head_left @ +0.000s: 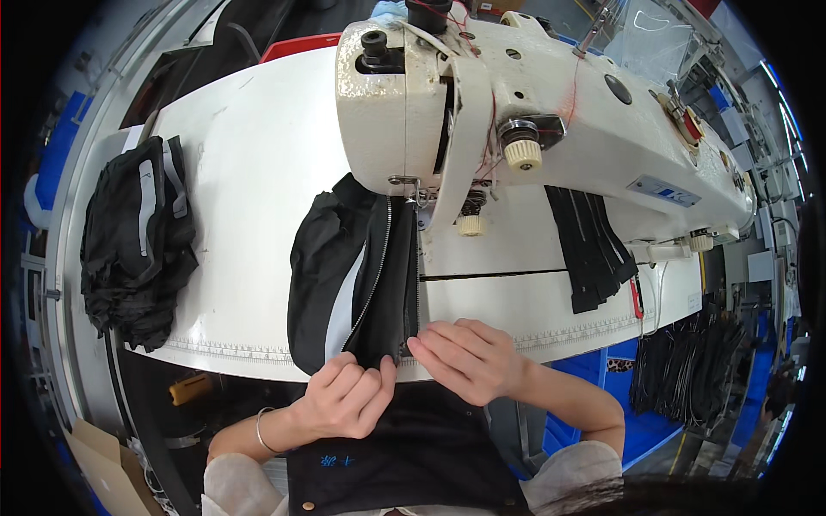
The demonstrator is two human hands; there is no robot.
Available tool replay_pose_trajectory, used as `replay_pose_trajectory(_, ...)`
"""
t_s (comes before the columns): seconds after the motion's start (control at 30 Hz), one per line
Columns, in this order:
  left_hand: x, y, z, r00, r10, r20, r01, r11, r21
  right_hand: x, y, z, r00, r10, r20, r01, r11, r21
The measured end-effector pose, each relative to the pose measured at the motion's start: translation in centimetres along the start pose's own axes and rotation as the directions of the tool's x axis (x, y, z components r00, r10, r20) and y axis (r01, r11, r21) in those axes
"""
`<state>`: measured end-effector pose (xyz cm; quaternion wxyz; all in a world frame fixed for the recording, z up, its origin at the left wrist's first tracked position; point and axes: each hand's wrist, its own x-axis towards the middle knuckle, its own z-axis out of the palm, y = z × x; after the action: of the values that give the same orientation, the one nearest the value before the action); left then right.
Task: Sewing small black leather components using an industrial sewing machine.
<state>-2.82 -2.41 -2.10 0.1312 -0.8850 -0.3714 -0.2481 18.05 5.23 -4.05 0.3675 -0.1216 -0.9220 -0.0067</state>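
A black fabric piece with a grey strip (337, 258) lies under the needle area of a white sewing machine (379, 112). A zipper (379, 258) runs down it, its two toothed edges spread apart toward me. My left hand (348, 396) is closed on the near edge of the fabric, fingers curled around it. Close by on the right, my right hand (469, 359) pinches the near end of the right-hand zipper edge. The fabric under my fingertips is partly hidden. Red thread (575, 82) runs along the machine.
A pile of black fabric pieces (142, 245) sits at the table's left. Black zipper strips (589, 245) lie right of the needle, beside a small red-handled tool (637, 297). More dark strips (684, 365) hang by a blue bin (576, 421). A ruler scale (232, 350) lines the table's front edge.
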Motion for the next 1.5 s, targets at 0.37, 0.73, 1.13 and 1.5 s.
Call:
replay_pose_trajectory(0.37,1.8,-6.2,-1.9,0.660,-0.742,0.115,0.646,0.483,-0.591,-1.1,0.0,0.4,0.981,-0.049,0.185,0.037,0.997,0.065)
replay_pose_trajectory(0.73,1.7,-1.5,-0.6,0.983,0.018,0.183,-0.006,0.998,-0.064,-0.9,-0.9,-0.1,0.961,0.070,0.269,-0.092,0.993,0.071)
replay_pose_trajectory(1.13,1.0,-0.9,2.3,0.991,0.046,0.124,-0.029,0.991,-0.129,-1.9,-0.9,0.2,0.966,0.046,0.255,-0.066,0.995,0.071)
replay_pose_trajectory(1.5,1.2,-1.3,2.4,0.989,0.026,0.144,0.006,0.975,-0.220,-1.8,-0.5,-0.1,0.959,0.030,0.281,-0.055,0.995,0.079)
